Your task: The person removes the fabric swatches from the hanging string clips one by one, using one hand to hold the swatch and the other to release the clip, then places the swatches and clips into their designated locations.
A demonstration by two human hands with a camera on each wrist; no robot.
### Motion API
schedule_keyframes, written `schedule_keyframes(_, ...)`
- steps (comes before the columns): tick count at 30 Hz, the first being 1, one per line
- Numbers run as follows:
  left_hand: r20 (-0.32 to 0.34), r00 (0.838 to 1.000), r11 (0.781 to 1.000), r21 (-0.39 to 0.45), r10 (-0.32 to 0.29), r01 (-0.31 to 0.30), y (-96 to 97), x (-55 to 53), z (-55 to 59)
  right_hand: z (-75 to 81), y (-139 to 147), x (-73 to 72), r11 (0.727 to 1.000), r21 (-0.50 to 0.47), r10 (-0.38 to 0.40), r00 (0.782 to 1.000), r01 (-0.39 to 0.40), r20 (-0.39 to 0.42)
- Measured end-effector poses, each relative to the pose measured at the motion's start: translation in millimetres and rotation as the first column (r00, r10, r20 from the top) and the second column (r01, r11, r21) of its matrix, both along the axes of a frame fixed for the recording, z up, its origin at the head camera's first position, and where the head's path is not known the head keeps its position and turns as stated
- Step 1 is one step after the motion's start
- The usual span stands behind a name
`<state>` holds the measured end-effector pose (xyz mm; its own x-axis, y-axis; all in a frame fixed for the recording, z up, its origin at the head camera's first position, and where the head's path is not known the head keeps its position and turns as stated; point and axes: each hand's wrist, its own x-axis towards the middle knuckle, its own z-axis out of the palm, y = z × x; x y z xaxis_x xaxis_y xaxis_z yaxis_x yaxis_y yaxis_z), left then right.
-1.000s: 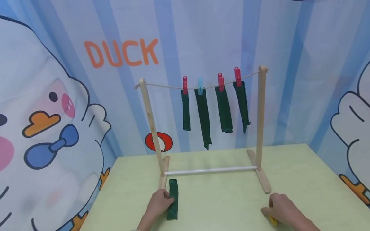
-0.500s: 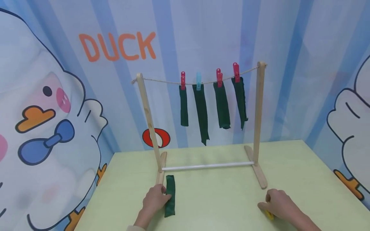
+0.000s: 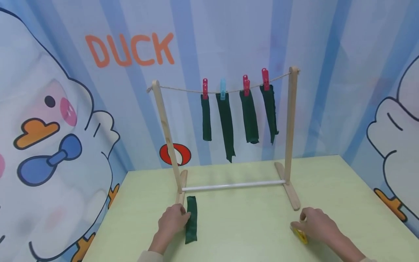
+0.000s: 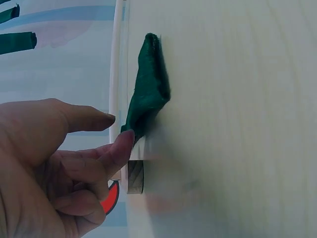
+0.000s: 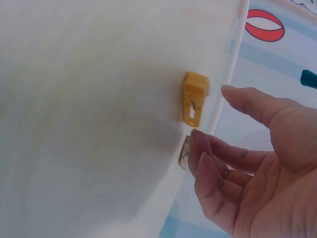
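A dark green cloth strip (image 3: 191,220) lies lengthwise on the table in front of the rack's left foot. My left hand (image 3: 173,219) is at its left side. In the left wrist view the thumb and index finger stand apart, and the index fingertip (image 4: 128,139) seems to touch the strip's (image 4: 148,82) near end. A yellow clothespin (image 3: 300,235) lies at the right under my right hand (image 3: 317,223). The right wrist view has the clothespin (image 5: 194,99) just off the fingertips, with a gap between thumb and fingers.
Behind the hands stands a wooden rack (image 3: 291,127) with a string (image 3: 183,90) across its top and a white rod (image 3: 234,186) low down. Several green strips hang from red and blue clothespins, one being a blue clothespin (image 3: 223,89). A duck-print curtain (image 3: 131,109) surrounds the table (image 3: 242,222).
The head view has tilted slightly, so everything sits higher and further left. More of the yellow clothespin shows beneath my right hand. My left hand stays beside the green strip.
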<state>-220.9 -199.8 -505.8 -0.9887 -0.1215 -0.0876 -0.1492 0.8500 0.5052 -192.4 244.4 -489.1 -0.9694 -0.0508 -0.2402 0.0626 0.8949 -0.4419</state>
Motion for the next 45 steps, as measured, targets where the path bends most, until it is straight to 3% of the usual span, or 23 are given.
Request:
schedule_keyframes(6, -0.027, 1.000, 1.000, 0.028, -0.006, 0.007, -2.1, -4.1, 9.7, 11.3, -1.9, -3.6, 0.999, -0.026, 0.024, 0.997, -0.026, -0.071)
schedule_keyframes(12, -0.142, 0.988, 0.978, 0.189, -0.064, 0.090, -2.2, -7.0, 18.7, 25.6, -9.8, -9.4, 0.989, -0.115, 0.069, 0.982, -0.090, -0.174)
schedule_keyframes(17, -0.216, 0.975, 0.959, 0.260, -0.060, 0.117, -1.9, -8.4, 22.0, 30.3, -15.2, -13.0, 0.983, -0.120, 0.105, 0.962, -0.139, -0.252)
schedule_keyframes(23, -0.250, 0.967, 0.947, 0.298, -0.042, 0.118, -0.4, -13.9, 25.9, 35.4, -24.0, -18.1, 0.973, -0.156, 0.101, 0.926, -0.167, -0.363)
schedule_keyframes(28, -0.289, 0.957, 0.935, 0.333, -0.027, 0.126, 4.5, -19.3, 35.7, 50.7, -36.8, -24.6, 0.966, -0.184, 0.078, 0.886, -0.180, -0.456)
schedule_keyframes(36, -0.440, 0.898, 0.900, 0.385, -0.013, 0.202, 12.5, -37.1, 58.0, 87.4, -62.9, -40.4, 0.954, -0.172, 0.089, 0.783, -0.244, -0.616)
schedule_keyframes(40, -0.474, 0.880, 0.891, 0.388, -0.026, 0.235, 15.9, -42.0, 64.9, 101.7, -75.3, -46.0, 0.951, -0.169, 0.095, 0.767, -0.257, -0.635)
schedule_keyframes(45, -0.493, 0.869, 0.875, 0.402, -0.043, 0.271, 18.9, -45.8, 72.4, 119.2, -89.4, -51.4, 0.942, -0.187, 0.093, 0.752, -0.279, -0.653)
